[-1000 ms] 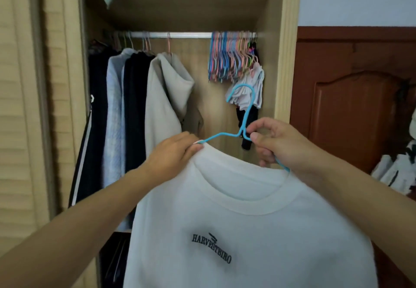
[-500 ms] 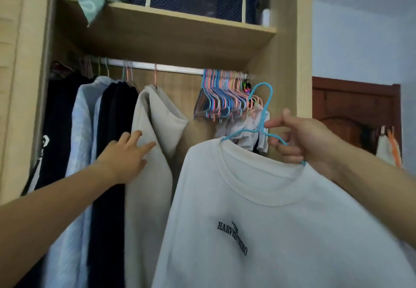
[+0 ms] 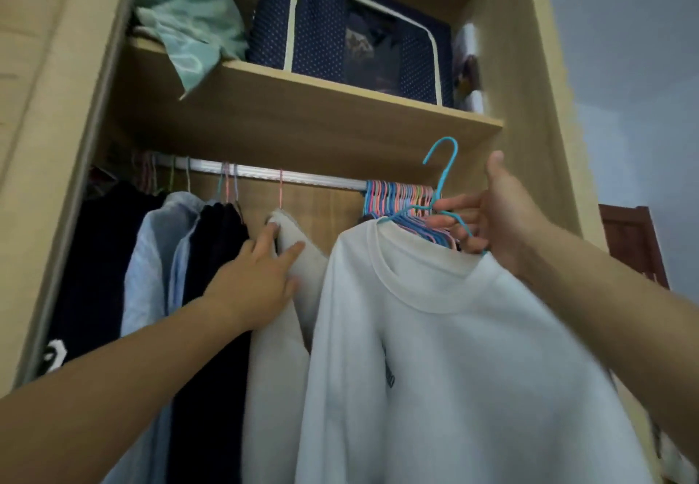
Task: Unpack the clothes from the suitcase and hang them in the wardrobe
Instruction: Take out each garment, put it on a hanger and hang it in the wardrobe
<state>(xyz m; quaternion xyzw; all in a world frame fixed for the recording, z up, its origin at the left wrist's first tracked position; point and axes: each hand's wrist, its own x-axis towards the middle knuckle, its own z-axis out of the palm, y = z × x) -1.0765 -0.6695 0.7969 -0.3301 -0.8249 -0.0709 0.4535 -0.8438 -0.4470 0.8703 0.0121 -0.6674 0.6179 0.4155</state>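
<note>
A white sweatshirt (image 3: pixel 454 370) with dark chest lettering hangs on a blue hanger (image 3: pixel 442 177). My right hand (image 3: pixel 503 218) pinches the hanger just under its hook and holds it up in front of the wardrobe, the hook a little above the metal rail (image 3: pixel 317 180). My left hand (image 3: pixel 257 275) presses with straight fingers against a beige hooded garment (image 3: pixel 280 389) that hangs on the rail. The suitcase is out of view.
Dark and light blue clothes (image 3: pixel 151 275) hang to the left on the rail. A bunch of bare coloured hangers (image 3: pixel 401 196) crowds its right end. Above, the shelf (image 3: pixel 302 112) carries a navy storage box (image 3: pixel 359 33) and teal fabric (image 3: pixel 189 25). A brown door (image 3: pixel 631 241) stands at right.
My left hand let go of the sweatshirt's collar and moved left onto the beige garment. My right hand raised the hanger with the sweatshirt toward the rail. The view tilted upward.
</note>
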